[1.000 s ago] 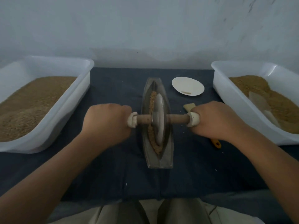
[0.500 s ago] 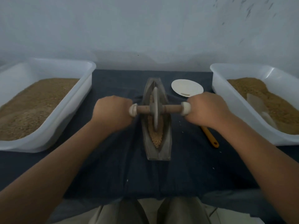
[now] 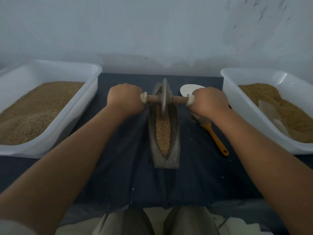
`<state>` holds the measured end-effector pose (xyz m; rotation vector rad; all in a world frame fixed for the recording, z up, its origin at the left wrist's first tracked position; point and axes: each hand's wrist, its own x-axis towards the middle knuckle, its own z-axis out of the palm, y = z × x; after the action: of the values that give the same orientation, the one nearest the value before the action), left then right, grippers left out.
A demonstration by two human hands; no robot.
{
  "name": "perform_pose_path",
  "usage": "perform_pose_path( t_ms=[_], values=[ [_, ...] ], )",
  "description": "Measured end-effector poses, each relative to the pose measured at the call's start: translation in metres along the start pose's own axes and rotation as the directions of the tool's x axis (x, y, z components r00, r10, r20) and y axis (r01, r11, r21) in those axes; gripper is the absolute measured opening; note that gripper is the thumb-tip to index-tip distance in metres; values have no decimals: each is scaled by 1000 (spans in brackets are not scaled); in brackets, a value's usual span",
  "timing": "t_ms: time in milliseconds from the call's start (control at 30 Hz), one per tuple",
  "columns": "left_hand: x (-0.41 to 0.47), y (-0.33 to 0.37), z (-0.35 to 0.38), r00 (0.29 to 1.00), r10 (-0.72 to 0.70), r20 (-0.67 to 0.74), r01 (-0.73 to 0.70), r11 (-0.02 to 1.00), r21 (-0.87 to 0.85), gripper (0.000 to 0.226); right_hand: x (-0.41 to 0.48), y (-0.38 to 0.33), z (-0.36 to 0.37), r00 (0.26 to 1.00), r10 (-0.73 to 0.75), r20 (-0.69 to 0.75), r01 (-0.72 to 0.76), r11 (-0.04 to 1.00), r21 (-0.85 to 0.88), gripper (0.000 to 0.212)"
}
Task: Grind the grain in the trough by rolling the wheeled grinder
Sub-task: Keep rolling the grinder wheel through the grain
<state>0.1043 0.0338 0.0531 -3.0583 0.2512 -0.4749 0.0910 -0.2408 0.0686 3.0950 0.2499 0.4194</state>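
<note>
Left hand (image 3: pixel 125 99): clenched round the left end of the grinder's wooden axle, knuckles up.
Right hand (image 3: pixel 210 100): grasping the right end of the same axle, also knuckles up.
Wheeled grinder (image 3: pixel 164 97): its grey disc stands upright on edge in the far part of the trough, with the axle lying crosswise, left to right, above the rims.
Trough (image 3: pixel 176 133): narrow, boat-shaped and grey, it lies lengthwise from near to far at the middle of the worktop.
Grain (image 3: pixel 163 133): a tan strip in the trough's channel, running from the wheel to the near tip.
Dark cloth (image 3: pixel 118 167): covers the worktop under the trough, with a few pale specks scattered right of it.
Left tub (image 3: pixel 67 129): white plastic, at the left edge, holding a bed of brown grain.
Right tub (image 3: pixel 237 99): white plastic, at the right edge, also holding grain, with a pale scoop (image 3: pixel 271 112) lying in it.
Dish (image 3: pixel 188 89): white, far right of the trough, partly behind the right hand.
Orange-handled tool (image 3: pixel 215 136): possibly a brush, lying between trough and right tub, its head hidden under the right wrist.
</note>
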Motion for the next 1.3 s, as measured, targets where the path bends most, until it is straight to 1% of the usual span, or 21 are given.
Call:
perform_pose_path(
  t_ms=[100,167,233,267,333,400,500,533,600,667,733,767,833,900,967,1000,1033,1100,1133,1200,1300],
  values=[
    [-40,-3,5,999,25,-20,-26,1000,-15,32,-20,6,-8,995,-53,82,55,998,-21,26],
    [-77,-7,6,992,69,-107,-72,997,-23,37,-47,13,-11,987,-109,115,115,992,-49,31],
    [-108,-10,5,967,111,-229,-127,990,-56,38,-71,18,-14,984,-161,80,163,986,-18,41],
    [-117,-11,5,954,126,-271,-147,987,-59,36,-78,20,-15,982,-175,65,176,984,3,42],
    [-116,-12,7,947,134,-293,-153,987,-43,36,-79,20,-10,986,-162,46,163,987,-11,37],
    [-92,-11,14,964,104,-243,-113,993,-23,37,-62,14,-1,993,-118,12,119,991,-65,32],
    [-33,-8,24,995,-3,-103,3,1000,-1,30,-22,6,7,989,-81,-123,76,996,-41,29],
    [-17,-7,23,997,-32,-67,32,999,-10,28,-10,5,5,988,-79,-129,74,996,-45,29],
    [-1,-4,18,998,-54,-30,53,998,-43,30,6,3,-2,998,-53,-41,50,996,-71,28],
    [-11,-3,15,999,-35,-33,34,999,-35,32,5,5,-4,999,-40,23,41,997,-60,26],
    [-41,-6,14,996,29,-88,-28,999,15,33,-15,11,-5,993,-65,101,69,997,-41,26],
    [-61,-7,13,989,71,-132,-68,997,33,37,-31,14,-7,985,-94,147,99,995,-26,30],
    [-95,-10,6,967,145,-208,-137,989,54,44,-59,21,-14,969,-156,191,147,987,59,39],
    [-111,-13,3,957,164,-237,-158,986,48,46,-72,24,-20,956,-178,234,153,981,122,41],
    [-105,-11,8,962,154,-224,-146,988,52,42,-69,22,-16,953,-152,260,133,987,90,37],
    [-95,-9,10,972,132,-193,-123,991,61,41,-63,20,-11,963,-121,241,114,993,45,32],
    [-79,-7,12,983,100,-153,-92,994,54,39,-54,17,-6,978,-88,191,89,996,4,30],
    [-41,-5,14,996,24,-86,-23,1000,8,33,-28,11,0,997,-39,66,41,998,-42,32],
    [-24,-5,14,999,-6,-53,5,1000,-18,29,-15,8,0,999,-24,33,26,998,-50,31],
    [-1,-4,10,999,-43,-6,43,997,-57,24,7,3,-6,999,-26,38,28,997,-71,24],
    [-6,-1,7,1000,-26,-7,25,999,-47,34,11,4,-13,993,-43,107,50,997,-63,20]
  ],
)
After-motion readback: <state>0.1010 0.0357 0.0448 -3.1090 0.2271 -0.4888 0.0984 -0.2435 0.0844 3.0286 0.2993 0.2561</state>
